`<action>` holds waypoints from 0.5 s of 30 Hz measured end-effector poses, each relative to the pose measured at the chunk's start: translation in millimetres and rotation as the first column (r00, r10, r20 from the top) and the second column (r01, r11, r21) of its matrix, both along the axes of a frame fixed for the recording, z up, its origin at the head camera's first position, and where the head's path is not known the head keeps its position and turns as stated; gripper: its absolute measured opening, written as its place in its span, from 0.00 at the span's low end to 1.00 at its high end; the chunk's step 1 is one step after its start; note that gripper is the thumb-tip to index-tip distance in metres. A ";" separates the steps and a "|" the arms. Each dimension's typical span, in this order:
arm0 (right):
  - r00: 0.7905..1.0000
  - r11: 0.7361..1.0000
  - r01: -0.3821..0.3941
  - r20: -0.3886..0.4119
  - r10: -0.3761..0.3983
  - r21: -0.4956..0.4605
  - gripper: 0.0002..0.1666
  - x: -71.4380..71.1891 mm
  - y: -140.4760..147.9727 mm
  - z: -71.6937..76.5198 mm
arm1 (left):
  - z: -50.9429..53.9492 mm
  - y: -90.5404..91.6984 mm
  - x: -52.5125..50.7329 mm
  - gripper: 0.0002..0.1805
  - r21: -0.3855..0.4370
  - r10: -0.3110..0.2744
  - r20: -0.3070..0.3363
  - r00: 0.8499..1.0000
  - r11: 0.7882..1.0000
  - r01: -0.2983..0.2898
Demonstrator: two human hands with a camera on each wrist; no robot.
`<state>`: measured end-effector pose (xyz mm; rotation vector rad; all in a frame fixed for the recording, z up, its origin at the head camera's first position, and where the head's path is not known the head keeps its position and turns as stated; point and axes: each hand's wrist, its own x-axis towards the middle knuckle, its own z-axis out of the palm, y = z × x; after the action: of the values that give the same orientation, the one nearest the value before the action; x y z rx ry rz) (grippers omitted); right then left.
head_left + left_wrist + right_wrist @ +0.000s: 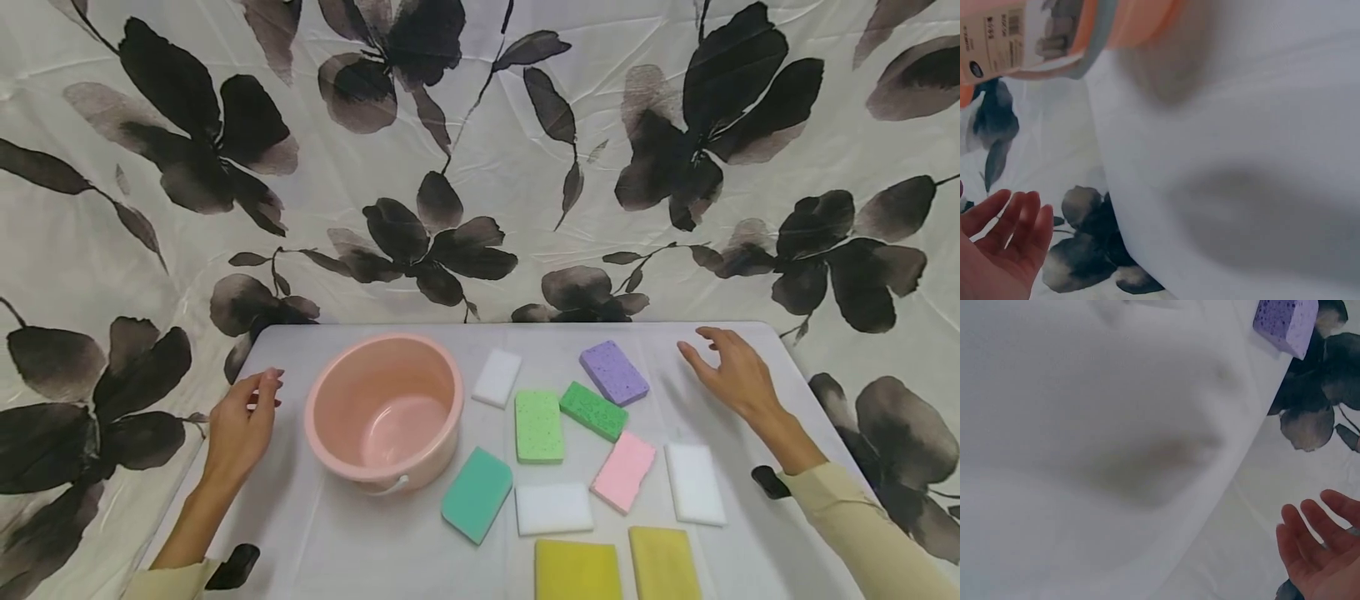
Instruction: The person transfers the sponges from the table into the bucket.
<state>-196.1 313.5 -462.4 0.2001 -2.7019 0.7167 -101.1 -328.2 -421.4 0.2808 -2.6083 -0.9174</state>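
Flanking bucket (384, 379), sponges (538, 427) — hands (246, 417) (738, 377), apparently relaxed

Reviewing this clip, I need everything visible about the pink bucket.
The pink bucket is round, smooth and wide-mouthed, and looks like plastic. It stands upright on the white table, open at the top, with nothing visible inside. A pale handle shows on its near side, and the left wrist view catches a label with a barcode on its outer wall. The left hand is beside it; no hand touches it.

Bucket (1138, 25), purple sponge (1284, 324) cropped in wrist views.
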 end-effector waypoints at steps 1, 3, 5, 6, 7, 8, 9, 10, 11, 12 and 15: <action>1.000 1.000 -0.003 0.002 0.003 -0.002 0.32 -0.8 -1.6 0.2 | 1.8 2.5 -0.1 0.27 0.010 -0.006 -0.003 1.000 1.000 0.006; 1.000 1.000 -0.011 0.008 0.011 -0.010 0.31 -2.5 -5.0 0.4 | 5.3 7.1 0.0 0.26 0.038 -0.014 -0.011 1.000 0.999 0.014; 1.000 1.000 -0.018 0.013 0.018 -0.023 0.31 -4.6 -8.5 0.2 | 8.0 11.0 0.9 0.26 0.071 -0.024 -0.009 1.000 0.997 0.024; 1.000 0.999 -0.022 0.017 0.023 -0.031 0.31 -5.5 -10.7 0.2 | 9.2 12.9 1.5 0.27 0.086 -0.028 -0.004 1.000 0.996 0.028; 0.999 0.999 -0.027 0.021 0.027 -0.040 0.31 -6.4 -12.8 0.3 | 10.1 14.4 2.2 0.26 0.100 -0.030 0.001 1.000 0.994 0.030; 0.999 0.998 -0.032 0.024 0.033 -0.048 0.31 -7.4 -15.1 0.5 | 11.0 16.1 3.0 0.26 0.114 -0.029 0.006 1.000 0.993 0.029; 0.999 0.998 -0.038 0.027 0.039 -0.055 0.30 -8.4 -17.4 0.5 | 11.8 17.7 3.8 0.27 0.124 -0.029 0.013 0.999 0.992 0.027; 0.999 0.997 -0.043 0.030 0.045 -0.064 0.30 -9.4 -19.7 0.6 | 12.5 19.3 4.7 0.27 0.134 -0.028 0.022 0.999 0.991 0.025; 0.998 0.996 -0.051 0.034 0.053 -0.071 0.30 -10.3 -22.1 0.7 | 13.2 20.9 5.7 0.27 0.146 -0.029 0.031 0.999 0.989 0.024; 0.998 0.995 -0.057 0.038 0.060 -0.080 0.30 -11.2 -24.3 0.6 | 14.2 22.8 6.6 0.27 0.156 -0.028 0.037 0.999 0.988 0.022; 0.996 0.993 -0.073 0.046 0.078 -0.094 0.29 -13.6 -30.1 -0.7 | 16.6 28.7 9.3 0.28 0.183 -0.027 0.059 0.998 0.983 0.016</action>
<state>-209.7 283.4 -463.1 0.2660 -2.7130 0.8779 -91.8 -299.5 -404.8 0.3337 -2.5896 -1.1758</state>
